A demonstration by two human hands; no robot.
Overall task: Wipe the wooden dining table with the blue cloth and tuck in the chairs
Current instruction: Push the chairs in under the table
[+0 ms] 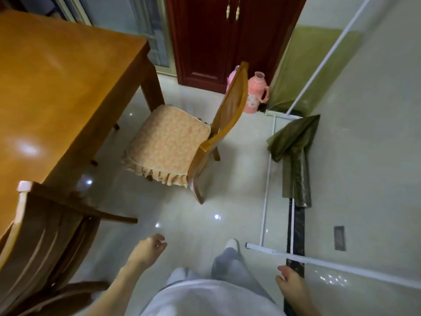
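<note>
Cushioned chair (168, 142): we log it pulled out from the table (57, 76), well ahead of both grips, seat facing left, backrest (230, 110) rightward; left grip (148, 247), loosely curled, empty, lies nearer than right grip (288, 281), relaxed, empty.

One wide-angle head-worn camera looks forward and steeply down from close beside the surface (57, 76), its edge along the frame's left, onto the floor (182, 213) and a chair (168, 142) by its far corner
</note>
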